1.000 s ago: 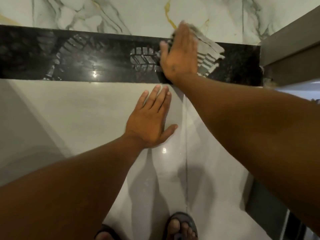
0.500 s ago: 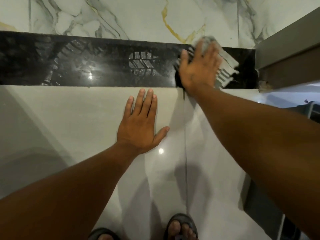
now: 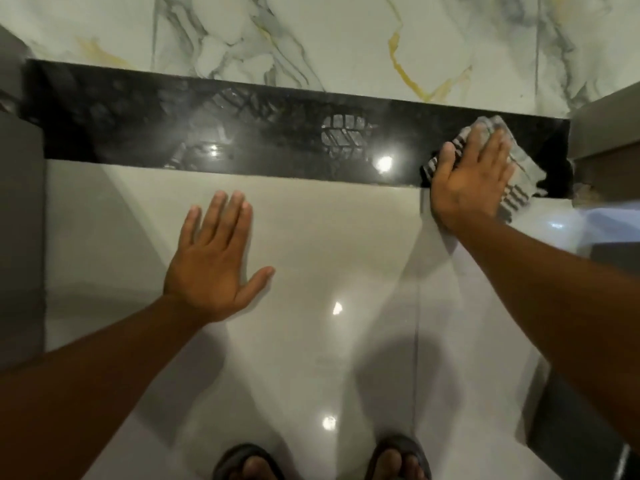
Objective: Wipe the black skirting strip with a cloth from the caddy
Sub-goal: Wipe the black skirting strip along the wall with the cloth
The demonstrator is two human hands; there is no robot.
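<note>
The glossy black skirting strip (image 3: 242, 133) runs across the view between the marble wall and the pale floor. My right hand (image 3: 467, 181) presses a grey striped cloth (image 3: 519, 168) flat against the strip's right end, palm over most of the cloth. My left hand (image 3: 214, 261) rests flat on the floor below the strip, fingers spread, holding nothing. The caddy is out of view.
White marble wall (image 3: 346, 39) with grey and gold veins rises above the strip. A grey cabinet edge (image 3: 606, 126) stands at the right end, another grey panel (image 3: 20, 220) at the left. My sandalled feet (image 3: 398, 459) show at the bottom on the shiny floor tiles (image 3: 329, 254).
My right hand has slid the cloth rightward along the strip toward its right end. My left hand stays flat on the floor.
</note>
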